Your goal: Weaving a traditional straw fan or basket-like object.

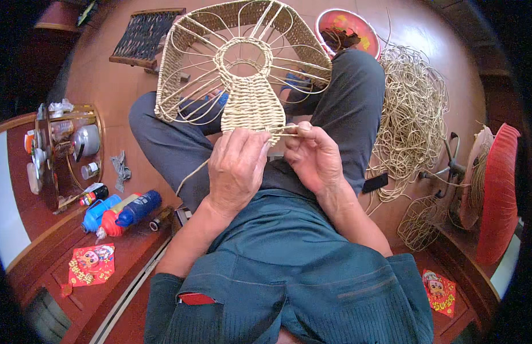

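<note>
A woven cord piece (251, 103) with a ring, radiating wire loops and a curved woven rim lies across my bent legs in the head view. My left hand (237, 169) grips the lower end of its narrow woven panel, fingers curled over the weave. My right hand (314, 160) is at the right side of that end, thumb and forefinger pinched on cord strands (290, 129) that run from the weave. A loose length of cord (194, 175) trails down left from under my left hand.
Tangled cord (409, 114) heaps at right, beside a red-edged fan (498, 189) and a black phone (375, 182). A red basin (363, 28) sits at back right, a slatted stool (142, 40) at back left. A trolley (62, 172) and several bottles (137, 209) stand at left.
</note>
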Demonstrator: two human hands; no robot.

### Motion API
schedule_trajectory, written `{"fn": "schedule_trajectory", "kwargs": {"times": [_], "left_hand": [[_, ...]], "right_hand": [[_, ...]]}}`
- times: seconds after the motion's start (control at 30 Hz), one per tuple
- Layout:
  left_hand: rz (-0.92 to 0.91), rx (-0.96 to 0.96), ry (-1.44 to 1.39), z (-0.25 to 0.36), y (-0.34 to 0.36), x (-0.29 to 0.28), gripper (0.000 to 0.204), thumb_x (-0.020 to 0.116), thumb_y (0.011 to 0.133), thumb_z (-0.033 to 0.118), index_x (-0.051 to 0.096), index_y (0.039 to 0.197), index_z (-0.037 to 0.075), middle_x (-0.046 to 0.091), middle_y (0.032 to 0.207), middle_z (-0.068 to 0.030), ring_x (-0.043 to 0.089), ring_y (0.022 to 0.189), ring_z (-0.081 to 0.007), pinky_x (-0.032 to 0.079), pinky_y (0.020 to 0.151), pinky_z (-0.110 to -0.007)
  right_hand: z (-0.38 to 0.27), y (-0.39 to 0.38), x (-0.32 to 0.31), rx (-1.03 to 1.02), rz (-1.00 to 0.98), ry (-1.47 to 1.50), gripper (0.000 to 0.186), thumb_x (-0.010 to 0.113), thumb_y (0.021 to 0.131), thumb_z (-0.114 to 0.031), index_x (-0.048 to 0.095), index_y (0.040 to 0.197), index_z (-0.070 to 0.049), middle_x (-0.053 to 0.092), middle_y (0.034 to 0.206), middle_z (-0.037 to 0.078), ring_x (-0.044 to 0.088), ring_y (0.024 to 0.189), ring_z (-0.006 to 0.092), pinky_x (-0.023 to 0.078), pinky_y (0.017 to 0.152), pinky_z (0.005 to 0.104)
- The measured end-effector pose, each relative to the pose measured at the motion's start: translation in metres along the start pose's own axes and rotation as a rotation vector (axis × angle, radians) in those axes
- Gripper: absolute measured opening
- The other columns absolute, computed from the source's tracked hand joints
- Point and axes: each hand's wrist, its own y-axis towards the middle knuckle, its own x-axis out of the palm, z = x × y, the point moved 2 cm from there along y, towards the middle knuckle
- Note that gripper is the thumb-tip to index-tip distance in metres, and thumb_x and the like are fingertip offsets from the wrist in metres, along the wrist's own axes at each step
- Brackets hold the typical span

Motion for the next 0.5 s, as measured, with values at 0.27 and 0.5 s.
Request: {"fn": "schedule_trajectory", "kwargs": {"times": [0.27,0.5], "left_hand": [[-0.057,0.016,0.182,-0.001,0.004,0.009,0.014,0.075,0.091,0.013,0.073,0.105,0.011,0.063,0.093,-0.0073,0.062,0.091,-0.0287,0.047,0.082,-0.043],[-0.035,0.036,0.155,0.001,0.011,0.012,0.012,0.076,0.091,0.014,0.073,0.102,0.01,0.061,0.09,-0.0067,0.061,0.09,-0.0291,0.047,0.082,-0.044]], "right_hand": [[-0.033,-0.01,0.021,-0.119,0.151,-0.347,0.028,0.069,0.09,-0.001,0.055,0.11,-0.014,0.047,0.076,-0.009,0.036,0.056,0.0017,0.028,0.048,0.0204],[-0.078,-0.031,0.013,-0.435,0.209,-0.574,0.029,0.069,0.09,0.006,0.055,0.105,-0.014,0.052,0.08,-0.008,0.039,0.055,0.0013,0.029,0.046,0.0196]]}}
